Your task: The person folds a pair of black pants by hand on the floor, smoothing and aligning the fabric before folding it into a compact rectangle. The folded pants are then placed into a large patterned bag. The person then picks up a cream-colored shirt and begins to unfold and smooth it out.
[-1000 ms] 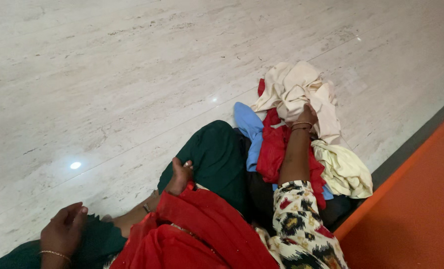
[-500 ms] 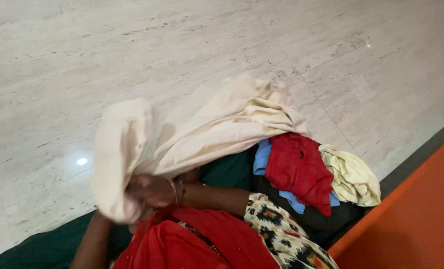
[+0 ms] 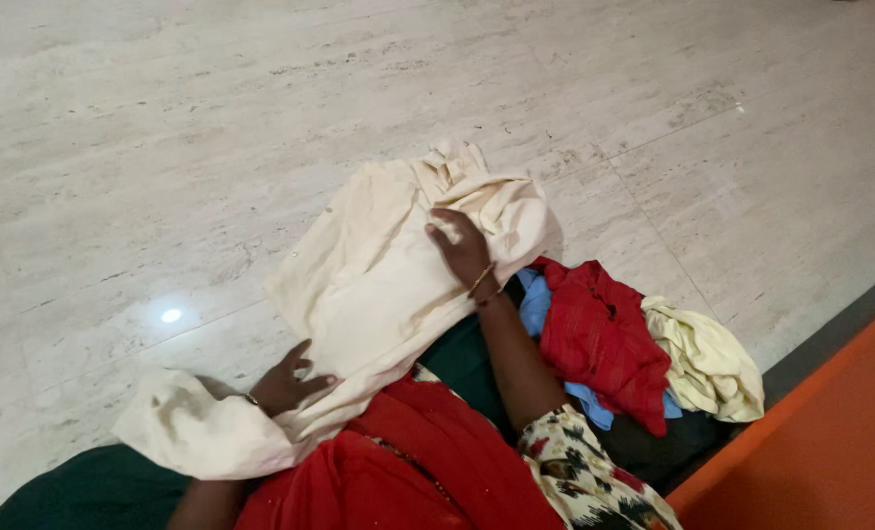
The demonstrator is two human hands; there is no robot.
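In the head view, the right hand (image 3: 462,245) lies palm down on a large cream cotton garment (image 3: 378,285), fingers spread and nearly straight, pressing flat on the upper part of the cloth without pinching any fold. A thin gold bangle sits at that wrist. The left hand (image 3: 285,383) rests on the lower edge of the same garment, fingers loosely splayed with the fingertips on the fabric; whether any cloth is caught under the palm cannot be told.

The cream garment is spread over the person's lap and dark green trousers (image 3: 94,491), reaching out onto the pale marble-look tiled floor (image 3: 162,147). Its long axis runs diagonally, from a rounded bunched end at the lower left near the left hand up to a crumpled, gathered end at the upper right, just past the right hand. The middle is fairly smooth; both ends are wrinkled.

Just to the right of the right forearm lies a heap of clothes: a red ribbed cloth (image 3: 594,329), a light blue cloth (image 3: 535,304) under it, and a pale yellow crumpled cloth (image 3: 707,363) beside them. A red scarf (image 3: 398,471) drapes the person's chest, and an orange surface (image 3: 830,442) fills the lower right corner.
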